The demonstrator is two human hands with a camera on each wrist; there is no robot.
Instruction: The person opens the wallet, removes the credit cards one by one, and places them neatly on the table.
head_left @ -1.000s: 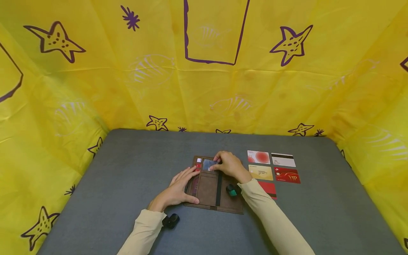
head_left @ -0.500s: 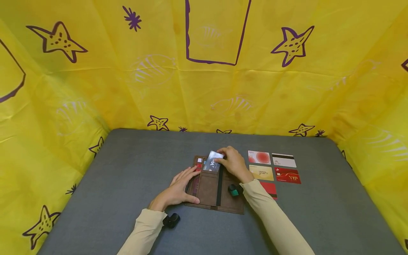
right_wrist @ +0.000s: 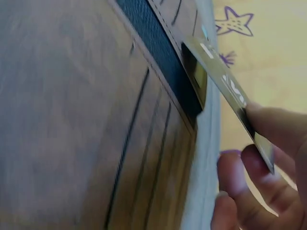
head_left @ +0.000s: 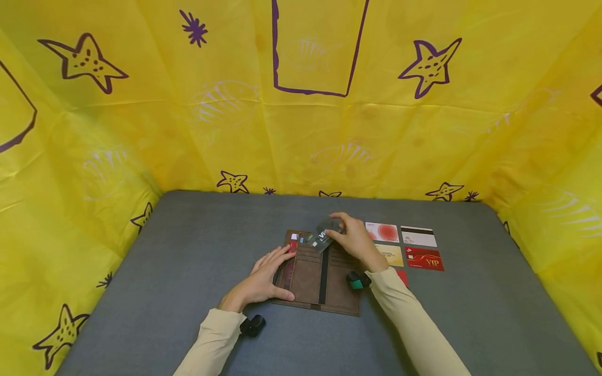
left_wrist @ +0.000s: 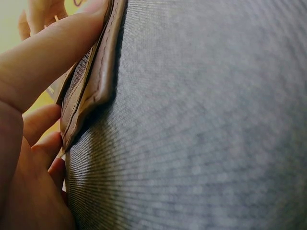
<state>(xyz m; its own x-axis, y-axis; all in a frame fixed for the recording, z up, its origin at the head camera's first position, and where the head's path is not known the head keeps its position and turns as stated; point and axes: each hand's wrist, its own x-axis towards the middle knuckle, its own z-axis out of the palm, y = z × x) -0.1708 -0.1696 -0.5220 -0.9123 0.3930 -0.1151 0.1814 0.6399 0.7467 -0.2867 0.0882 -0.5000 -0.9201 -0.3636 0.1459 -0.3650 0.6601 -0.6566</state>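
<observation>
A brown wallet [head_left: 308, 279] lies unfolded on the grey table, with a black elastic band [head_left: 323, 277] down its middle. My left hand [head_left: 261, 277] rests on its left side, fingers spread and fairly straight, the thumb on the lower edge. Between thumb and fingers my right hand [head_left: 351, 237] pinches a dark grey VIP card [head_left: 322, 236], tilted above the wallet's upper part. In the right wrist view the card [right_wrist: 225, 91] stands clear of the slots, seen nearly edge-on. A red card [head_left: 293, 244] shows at the wallet's left side, partly behind the left fingers.
Right of the wallet lie several cards: a white one with red circles [head_left: 386, 231], a white one with a dark stripe [head_left: 418, 236], a gold one [head_left: 392, 255], a red VIP one [head_left: 424, 258] and another red one mostly under the right arm. Yellow cloth [head_left: 301, 136] surrounds the table.
My right hand has drawn the VIP card up out of the wallet's upper slot and moved it to the right, tilting it. My left hand has stayed in place.
</observation>
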